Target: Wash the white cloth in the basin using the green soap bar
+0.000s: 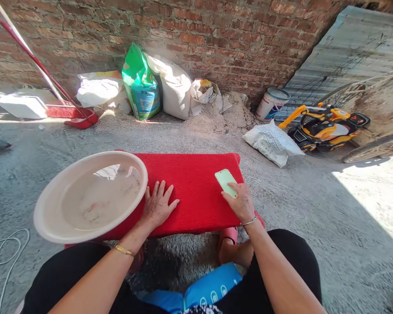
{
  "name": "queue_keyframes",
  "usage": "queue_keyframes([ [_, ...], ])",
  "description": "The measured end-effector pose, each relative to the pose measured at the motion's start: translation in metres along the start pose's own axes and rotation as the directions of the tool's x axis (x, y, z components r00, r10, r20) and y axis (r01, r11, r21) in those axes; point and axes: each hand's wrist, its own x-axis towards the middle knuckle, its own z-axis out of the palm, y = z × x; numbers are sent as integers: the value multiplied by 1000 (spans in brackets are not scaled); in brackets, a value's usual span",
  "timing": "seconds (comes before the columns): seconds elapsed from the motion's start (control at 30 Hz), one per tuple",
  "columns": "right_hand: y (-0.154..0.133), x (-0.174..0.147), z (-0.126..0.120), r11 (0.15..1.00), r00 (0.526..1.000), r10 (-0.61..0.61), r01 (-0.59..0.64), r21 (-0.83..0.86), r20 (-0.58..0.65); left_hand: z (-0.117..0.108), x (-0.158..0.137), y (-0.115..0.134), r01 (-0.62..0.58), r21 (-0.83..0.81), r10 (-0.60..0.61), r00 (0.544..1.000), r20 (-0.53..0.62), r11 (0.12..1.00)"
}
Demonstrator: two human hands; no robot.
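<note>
A low table or stool draped in red cloth [196, 187] stands in front of my knees. My left hand [158, 205] lies flat on the cloth with its fingers spread, close by the rim of a large pale basin [139, 163]. The basin holds cloudy water and covers the left part of the cloth. Over at the right side, my right hand [243, 204] has its thumb and forefinger on the lower end of a pale green, phone-shaped slab [225, 176], probably a phone. The slab rests on or just over the cloth; its lower end is partly hidden by the fingers.
Along the brick wall stand a green sack [140, 87], a white sack [175, 87] and a bucket [271, 104]. A toy excavator [324, 126] and a flat bag [271, 141] are at right. A red dustpan [85, 120] is far left; a hose or cable [15, 257] lies near left.
</note>
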Motion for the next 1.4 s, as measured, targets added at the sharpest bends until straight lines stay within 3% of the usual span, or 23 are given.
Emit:
queue_keyframes([
  [0.1, -43, 3, 24, 996, 988, -79, 83, -28, 133, -1, 0, -1, -8, 8, 8, 1000, 0, 1000],
  [0.17, -52, 5, 30, 990, 977, -114, 127, -59, 180, -1, 0, -2, -12, 8, 12, 1000, -5, 1000],
  [0.23, -41, 8, 25, 991, 980, -67, 87, -103, 187, -1, 0, -1, -13, 5, 13, 1000, -10, 1000],
  [0.33, -2, 15, 3, 975, 981, 146, -120, -188, 128, -2, 0, 0, -13, -4, 13, 1000, -9, 1000],
  [0.4, 23, 20, -14, 933, 956, 291, -273, -235, 44, -2, 0, 1, -13, -18, 13, 1000, -5, 1000],
  [0.47, 34, 22, -23, 901, 931, 363, -359, -244, -29, -3, 0, 2, -9, -32, 8, 1000, -5, 999],
  [0.53, 28, 20, -21, 924, 947, 318, -318, -213, -36, -4, -1, 2, -7, -38, 6, 1000, -5, 999],
  [0.63, -1, 12, -3, 984, 994, 97, -88, -153, 52, -5, -1, 3, -5, -40, 5, 1000, -5, 999],
  [0.73, -17, 5, 10, 986, 991, -24, 45, -159, 134, -6, -1, 2, -5, -36, 5, 1000, -8, 999],
  [0.8, -7, 3, 6, 980, 992, 35, -10, -197, 125, -6, -1, 2, -7, -34, 7, 1000, -8, 999],
  [0.93, 34, 5, -19, 919, 958, 285, -277, -280, -11, -6, -1, 3, -6, -33, 6, 1000, 1, 999],
  [1.0, 44, 7, -25, 901, 943, 324, -331, -281, -72, -6, -1, 4, -4, -38, 4, 1000, 3, 999],
  [1.1, 30, 8, -15, 947, 974, 214, -224, -230, -67, -5, -1, 4, 1, -49, -1, 1000, 2, 999],
  [1.27, -16, 14, 16, 973, 998, 13, 2, -232, 61, -2, -1, 2, -2, -44, 1, 1000, -15, 999],
  [1.33, -15, 17, 18, 962, 998, 24, -5, -273, 66, -2, -1, 1, -4, -33, 4, 1000, -21, 999],
  [1.4, 1, 19, 10, 945, 995, 99, -89, -315, 18, -3, -1, 2, -5, -31, 4, 1000, -20, 1000],
])
